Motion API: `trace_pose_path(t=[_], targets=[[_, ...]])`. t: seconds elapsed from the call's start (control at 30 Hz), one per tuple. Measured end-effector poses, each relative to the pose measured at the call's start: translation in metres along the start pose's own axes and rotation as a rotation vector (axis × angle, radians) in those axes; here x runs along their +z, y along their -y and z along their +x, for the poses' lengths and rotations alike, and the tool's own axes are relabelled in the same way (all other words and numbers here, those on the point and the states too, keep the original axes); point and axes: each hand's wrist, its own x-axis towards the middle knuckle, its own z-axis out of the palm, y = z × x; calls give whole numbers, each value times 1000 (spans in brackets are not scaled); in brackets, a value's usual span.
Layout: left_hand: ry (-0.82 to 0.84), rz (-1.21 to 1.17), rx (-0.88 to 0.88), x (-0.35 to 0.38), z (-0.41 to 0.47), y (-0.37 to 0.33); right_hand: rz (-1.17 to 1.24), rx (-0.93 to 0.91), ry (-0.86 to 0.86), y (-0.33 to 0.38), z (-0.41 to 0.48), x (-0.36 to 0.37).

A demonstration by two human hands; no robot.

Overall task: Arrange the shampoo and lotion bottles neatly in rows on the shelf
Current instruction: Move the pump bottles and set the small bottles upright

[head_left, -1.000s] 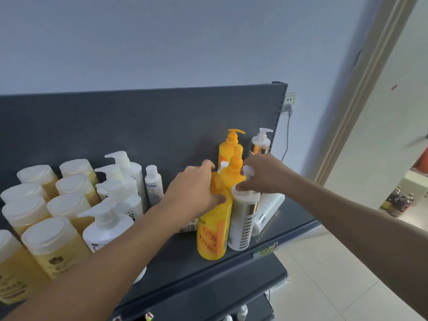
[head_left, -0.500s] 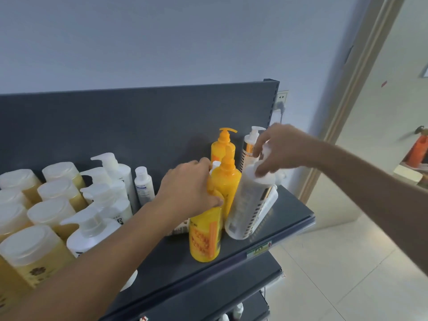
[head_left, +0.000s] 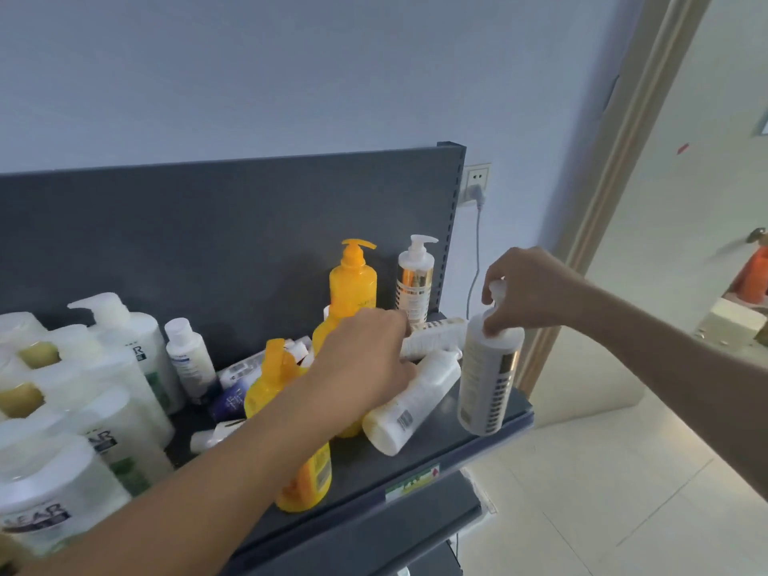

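**Pump bottle held at the shelf's right edge**

Right hand [head_left: 530, 291] fingers pinch the white-and-gold pump bottle [head_left: 488, 380], tilted over the shelf [head_left: 419, 463] right edge. Left hand [head_left: 365, 363] curls on a lying white bottle [head_left: 409, 405], grip unclear, beside yellow bottles [head_left: 352, 284].

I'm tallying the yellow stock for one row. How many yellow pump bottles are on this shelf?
3. One yellow bottle stands at the back panel, a second just before it behind the left hand, a third nearest the front edge. More may be hidden.
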Motion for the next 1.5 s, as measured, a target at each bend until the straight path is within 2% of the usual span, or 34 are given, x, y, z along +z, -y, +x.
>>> trace_pose_path(t=[0.2, 0.3, 0.37, 0.43, 0.5, 0.6, 0.7, 0.87, 1.07, 1.17, 1.27, 1.37, 1.5], targets=[[102, -36, -161, 54, 49, -18, 43, -128, -12, -43, 35, 27], [118, 14, -185, 80, 68, -22, 64, -173, -10, -54, 47, 34], [168, 57, -185, 92, 79, -25, 26, -226, 42, -56, 54, 34], [246, 65, -197, 103, 90, -29, 30, -245, 165, -58, 63, 26], [315, 56, -213, 112, 100, -29, 165, -204, 315, -62, 79, 12], [405, 53, -214, 120, 106, -29, 245, -147, 258, -75, 110, 4], [477, 65, -208, 133, 114, -30, 0, -216, 193, -88, 144, 24], [442, 119, -180, 150, 115, -31, -285, -430, 302, -104, 166, 93], [370, 73, -208, 160, 115, -31, -328, -384, 614, -95, 206, 176], [374, 36, -236, 157, 113, -32, -339, -451, 584, -102, 213, 194], [386, 47, -282, 151, 110, -32, -453, -542, 461, -108, 214, 191], [369, 78, -313, 140, 109, -33, -500, -655, 339, -103, 211, 166], [255, 100, -312, 115, 103, -35, -599, -744, 224, -87, 206, 116]])
